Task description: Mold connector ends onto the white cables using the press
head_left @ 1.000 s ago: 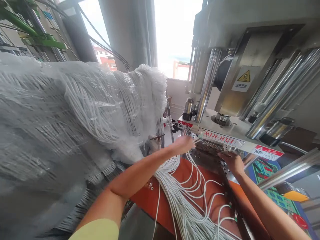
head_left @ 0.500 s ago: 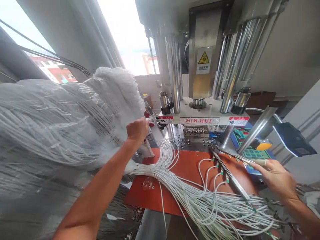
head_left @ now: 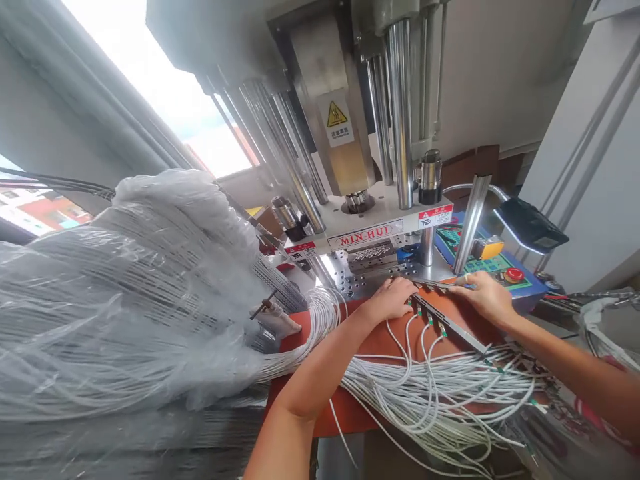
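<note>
My left hand (head_left: 397,297) is closed over the far end of a slotted metal bar (head_left: 453,325), where a second, thinner metal strip (head_left: 434,287) meets it at an angle. The thinner strip's near end sits between the thumb and fingers of my right hand (head_left: 483,299). Several white cables (head_left: 411,350) with small green-and-metal connectors (head_left: 431,320) are seated along the slotted bar's left side. Both bars rest over an orange-red board (head_left: 367,363) in front of the press. My fingers hide the joint between the bars.
A MIN-HUI press (head_left: 367,235) with upright steel posts stands behind the board. A large plastic-wrapped cable bundle (head_left: 165,280) fills the left side. Loose white cables (head_left: 440,413) spread across the front. At right are a control box with a red button (head_left: 514,275) and a lamp (head_left: 533,225).
My left hand has moved right, from beside the wrapped bundle to the bars' far end. My right hand has shifted along the thin strip toward the press. The view has tilted and turned right.
</note>
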Demonstrator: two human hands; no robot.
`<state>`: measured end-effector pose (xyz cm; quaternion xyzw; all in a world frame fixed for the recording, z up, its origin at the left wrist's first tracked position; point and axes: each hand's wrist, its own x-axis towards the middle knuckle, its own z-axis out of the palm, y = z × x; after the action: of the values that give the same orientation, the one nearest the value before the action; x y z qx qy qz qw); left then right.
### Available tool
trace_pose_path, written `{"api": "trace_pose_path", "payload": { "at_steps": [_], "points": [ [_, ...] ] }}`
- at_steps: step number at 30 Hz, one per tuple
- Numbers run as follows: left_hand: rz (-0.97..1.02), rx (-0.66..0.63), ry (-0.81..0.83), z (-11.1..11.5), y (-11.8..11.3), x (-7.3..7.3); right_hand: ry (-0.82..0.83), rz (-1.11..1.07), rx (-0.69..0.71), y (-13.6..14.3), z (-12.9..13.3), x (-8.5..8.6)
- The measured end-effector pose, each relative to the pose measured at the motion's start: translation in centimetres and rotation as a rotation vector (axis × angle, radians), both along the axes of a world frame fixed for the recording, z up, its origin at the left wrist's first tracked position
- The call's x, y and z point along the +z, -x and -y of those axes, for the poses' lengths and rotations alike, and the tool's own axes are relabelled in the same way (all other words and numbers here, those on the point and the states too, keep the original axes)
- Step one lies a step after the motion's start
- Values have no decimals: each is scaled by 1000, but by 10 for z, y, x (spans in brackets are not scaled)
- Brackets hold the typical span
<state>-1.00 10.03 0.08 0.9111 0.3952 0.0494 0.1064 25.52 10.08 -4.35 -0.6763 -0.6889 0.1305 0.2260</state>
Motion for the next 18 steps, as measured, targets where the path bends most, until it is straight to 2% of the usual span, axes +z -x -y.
{"api": "trace_pose_path", "payload": {
  "at_steps": [4,8,13,16,18],
  "points": [
    [24,21,-21,16,10,-2,-7,6,56,13,-5,4],
    [125,97,44,39,23,-3,-64,29,139,38,-6,0],
    [219,164,74,54,34,-7,-141,-21,392,69,-9,1],
    [254,170,95,56,36,-8,-115,-1,454,67,-5,8],
    [273,179,105,56,37,-8,-148,23,500,55,8,11]
  ]
}}
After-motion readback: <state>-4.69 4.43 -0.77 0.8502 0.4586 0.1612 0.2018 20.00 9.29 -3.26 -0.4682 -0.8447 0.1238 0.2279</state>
